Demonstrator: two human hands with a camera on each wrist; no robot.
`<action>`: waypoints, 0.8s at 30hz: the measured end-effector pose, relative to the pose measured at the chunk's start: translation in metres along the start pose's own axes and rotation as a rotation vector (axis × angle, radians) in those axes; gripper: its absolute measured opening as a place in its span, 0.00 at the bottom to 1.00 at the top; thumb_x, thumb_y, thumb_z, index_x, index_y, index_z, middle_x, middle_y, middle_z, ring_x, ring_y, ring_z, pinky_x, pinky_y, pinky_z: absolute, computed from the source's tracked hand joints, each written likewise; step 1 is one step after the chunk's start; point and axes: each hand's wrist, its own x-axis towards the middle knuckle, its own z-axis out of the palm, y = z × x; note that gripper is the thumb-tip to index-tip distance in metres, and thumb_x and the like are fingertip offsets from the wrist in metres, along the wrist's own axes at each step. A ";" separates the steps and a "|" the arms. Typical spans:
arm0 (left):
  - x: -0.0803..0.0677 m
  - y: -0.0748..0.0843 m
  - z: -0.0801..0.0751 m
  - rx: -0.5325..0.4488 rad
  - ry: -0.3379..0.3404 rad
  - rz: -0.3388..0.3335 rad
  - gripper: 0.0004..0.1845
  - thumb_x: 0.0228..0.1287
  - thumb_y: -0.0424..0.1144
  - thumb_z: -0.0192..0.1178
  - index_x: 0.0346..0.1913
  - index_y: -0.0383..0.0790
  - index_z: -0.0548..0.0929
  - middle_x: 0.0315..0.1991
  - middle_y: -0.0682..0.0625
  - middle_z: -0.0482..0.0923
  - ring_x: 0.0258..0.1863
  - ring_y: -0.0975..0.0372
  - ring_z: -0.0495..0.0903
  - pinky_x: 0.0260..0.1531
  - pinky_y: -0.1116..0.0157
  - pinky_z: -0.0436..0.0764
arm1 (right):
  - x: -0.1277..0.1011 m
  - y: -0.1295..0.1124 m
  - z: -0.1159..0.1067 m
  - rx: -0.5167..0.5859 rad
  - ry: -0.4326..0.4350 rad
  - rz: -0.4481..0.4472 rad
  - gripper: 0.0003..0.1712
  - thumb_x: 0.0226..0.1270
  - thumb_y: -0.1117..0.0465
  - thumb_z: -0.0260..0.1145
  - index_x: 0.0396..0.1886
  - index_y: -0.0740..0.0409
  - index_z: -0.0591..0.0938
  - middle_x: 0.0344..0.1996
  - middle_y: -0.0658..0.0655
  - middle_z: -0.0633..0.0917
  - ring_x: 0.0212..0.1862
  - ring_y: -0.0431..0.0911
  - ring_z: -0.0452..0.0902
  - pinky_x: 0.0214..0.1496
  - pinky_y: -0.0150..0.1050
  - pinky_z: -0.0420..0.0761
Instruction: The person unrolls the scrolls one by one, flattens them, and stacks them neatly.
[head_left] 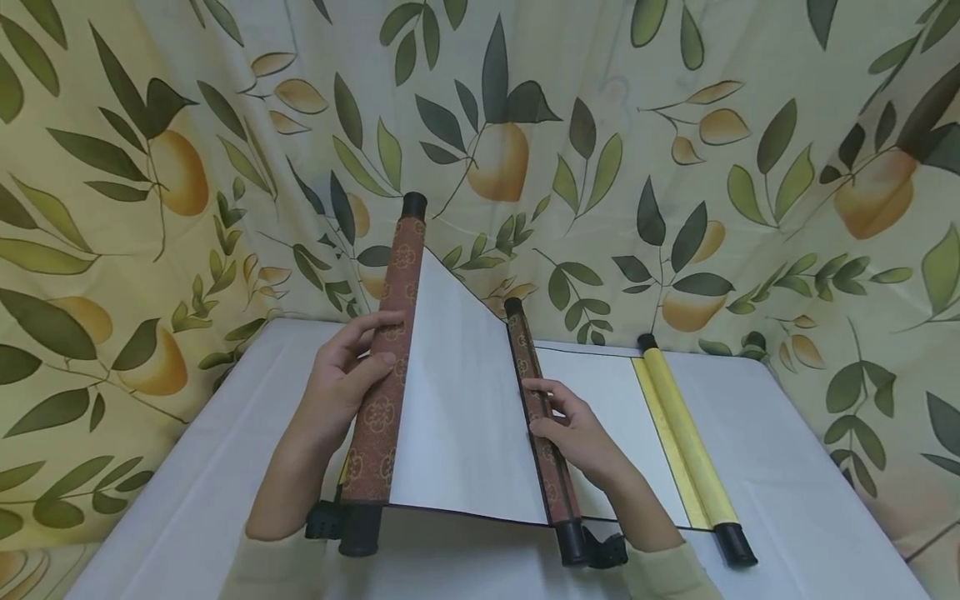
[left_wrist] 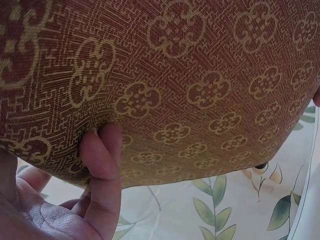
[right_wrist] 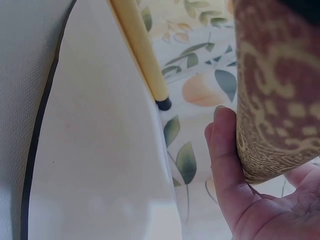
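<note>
A hanging scroll with reddish-brown, gold-patterned brocade is lifted in front of me, its blank white sheet (head_left: 468, 400) stretched between two rollers with black end knobs. My left hand (head_left: 336, 379) grips the thicker left roller (head_left: 381, 408). Its thumb and fingers curl round the brocade (left_wrist: 210, 90) in the left wrist view. On the other side, my right hand (head_left: 573, 429) pinches the thinner right roller (head_left: 534, 392). The right wrist view shows the fingers (right_wrist: 225, 155) wrapped about the patterned roller end (right_wrist: 280, 110). The left roller stands higher and nearer than the right.
Behind the raised scroll, another scroll with a white sheet (head_left: 600, 392) lies unrolled on the white-covered table (head_left: 795, 467). A yellow roller (head_left: 690, 442) with black knobs ends it at the right. A leaf-and-fruit patterned curtain (head_left: 465, 100) hangs behind the table.
</note>
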 end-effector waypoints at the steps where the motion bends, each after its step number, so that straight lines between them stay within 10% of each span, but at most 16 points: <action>1: 0.000 0.000 0.000 0.001 0.002 0.002 0.23 0.70 0.30 0.53 0.67 0.42 0.73 0.56 0.36 0.73 0.44 0.52 0.85 0.36 0.55 0.87 | 0.000 0.000 0.000 0.005 -0.001 0.002 0.31 0.69 0.67 0.62 0.70 0.47 0.70 0.64 0.65 0.70 0.57 0.59 0.76 0.49 0.47 0.82; 24: -0.003 0.005 -0.009 0.011 0.047 0.027 0.23 0.70 0.29 0.52 0.67 0.41 0.74 0.55 0.38 0.74 0.43 0.53 0.84 0.36 0.58 0.86 | 0.001 0.003 -0.001 -0.015 0.010 -0.042 0.30 0.68 0.66 0.63 0.69 0.47 0.71 0.71 0.61 0.66 0.66 0.63 0.69 0.57 0.51 0.80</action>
